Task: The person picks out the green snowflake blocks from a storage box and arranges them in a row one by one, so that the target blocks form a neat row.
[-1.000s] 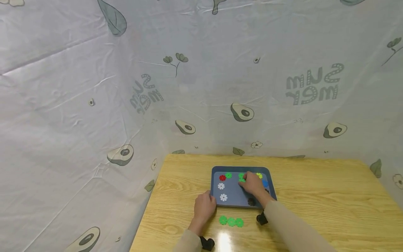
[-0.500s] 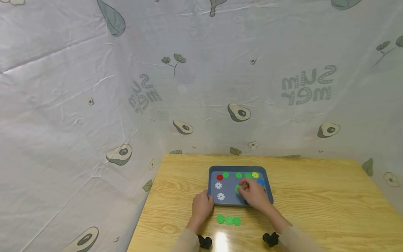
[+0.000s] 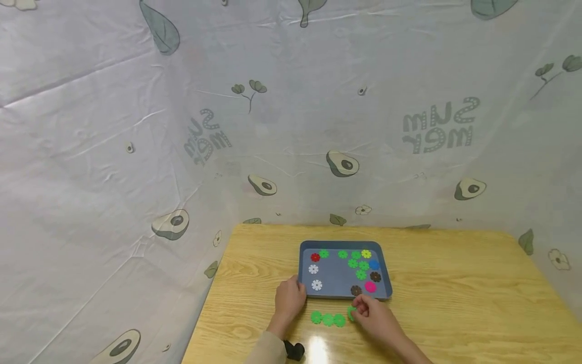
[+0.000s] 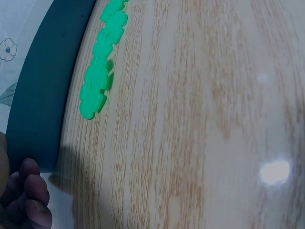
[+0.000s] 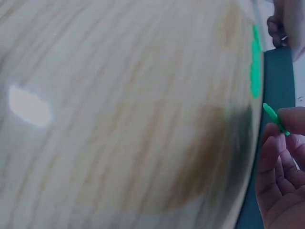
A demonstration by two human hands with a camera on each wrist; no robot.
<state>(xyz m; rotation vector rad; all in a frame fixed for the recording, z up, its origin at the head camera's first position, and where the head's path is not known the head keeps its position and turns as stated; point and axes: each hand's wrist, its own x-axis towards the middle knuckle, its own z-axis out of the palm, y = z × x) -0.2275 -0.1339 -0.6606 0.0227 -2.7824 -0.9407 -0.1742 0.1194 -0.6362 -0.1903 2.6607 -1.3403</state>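
Right hand (image 3: 376, 314) has pulled out of the tray (image 3: 336, 279) to the near side, and the green disc (image 3: 351, 313) it's pinching is now just right of the green row (image 3: 328, 319). Also, the pink disc (image 3: 370, 287) at the tray's near right has popped into view.

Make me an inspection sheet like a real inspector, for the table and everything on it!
Surface: wooden table, with a shiny spot of light near the front.
Job's things: tray holding discs of mixed colours; on its near side, a row of three green discs.
Clutter: nothing seen.
Hands: left hand holds the tray's near left corner; right hand pinches one green disc, right of the row.
Cables: nothing seen.
Surroundings: pale avocado-print sheet behind the table and along its left.
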